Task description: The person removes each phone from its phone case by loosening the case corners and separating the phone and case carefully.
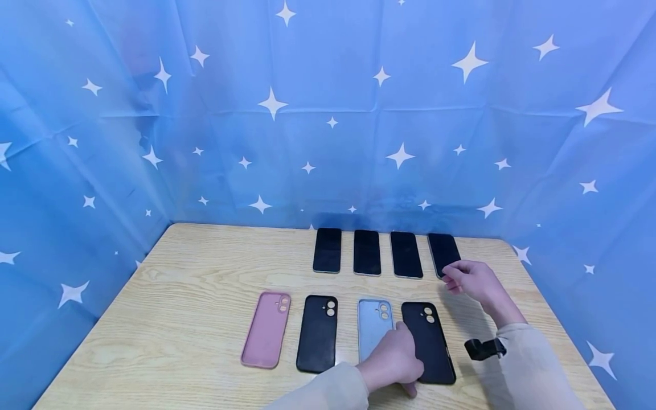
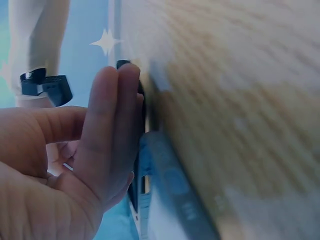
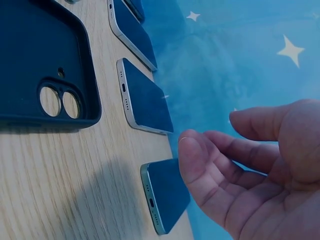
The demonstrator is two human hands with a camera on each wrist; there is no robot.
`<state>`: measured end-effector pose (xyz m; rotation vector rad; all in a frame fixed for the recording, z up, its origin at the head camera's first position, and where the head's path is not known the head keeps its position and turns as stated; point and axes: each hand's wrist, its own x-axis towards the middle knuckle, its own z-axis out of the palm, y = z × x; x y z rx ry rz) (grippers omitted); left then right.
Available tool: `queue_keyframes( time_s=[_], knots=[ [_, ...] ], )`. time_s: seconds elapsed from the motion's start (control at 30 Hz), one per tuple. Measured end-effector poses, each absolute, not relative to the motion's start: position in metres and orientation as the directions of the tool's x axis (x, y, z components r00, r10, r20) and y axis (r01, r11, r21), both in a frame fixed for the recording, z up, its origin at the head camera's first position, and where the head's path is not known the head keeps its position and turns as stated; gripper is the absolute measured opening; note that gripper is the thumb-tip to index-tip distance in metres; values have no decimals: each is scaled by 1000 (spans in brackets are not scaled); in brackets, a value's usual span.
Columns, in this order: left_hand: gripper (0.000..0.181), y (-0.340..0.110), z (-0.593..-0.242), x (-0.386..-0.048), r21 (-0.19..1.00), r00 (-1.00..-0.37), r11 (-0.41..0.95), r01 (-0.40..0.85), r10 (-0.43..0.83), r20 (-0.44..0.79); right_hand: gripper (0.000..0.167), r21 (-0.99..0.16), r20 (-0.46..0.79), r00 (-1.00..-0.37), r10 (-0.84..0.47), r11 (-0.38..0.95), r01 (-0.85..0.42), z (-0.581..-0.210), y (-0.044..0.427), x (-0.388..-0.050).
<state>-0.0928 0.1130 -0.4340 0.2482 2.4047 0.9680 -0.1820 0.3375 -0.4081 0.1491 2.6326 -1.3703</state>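
My left hand (image 1: pixel 393 356) is over the left edge of a black phone case (image 1: pixel 432 347), partly covering a light blue phone case (image 1: pixel 373 324). In the left wrist view its fingers (image 2: pixel 107 135) are fairly straight, close beside the case edges; whether they touch is unclear. My right hand (image 1: pixel 472 280) hovers at the near end of the rightmost phone (image 1: pixel 443 250). The right wrist view shows its fingers loosely bent, the thumb apart from them and nothing held; that phone (image 3: pixel 167 195) lies just beyond the fingertips.
Three more dark-screened phones lie in the back row: left (image 1: pixel 327 250), middle (image 1: pixel 367 253) and right (image 1: pixel 406 254). A pink case (image 1: pixel 266 330) and another black case (image 1: pixel 317 336) lie at front left on the wooden table (image 1: pixel 169 319). Blue star-patterned cloth (image 1: pixel 328 74) hangs behind.
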Motion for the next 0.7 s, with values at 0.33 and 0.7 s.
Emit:
queue_keyframes(
  time_s=[0.33,0.7],
  knots=[
    [23,87,-419,-107,797,-860,596,99,454,-233,39,-795,-154,-988,-17,596,114,-412,333,-176],
    [32,53,-409,-130,851,-884,504,148,454,-115,40,-729,-77,-996,-53,685,19,-418,327,-170]
  ],
)
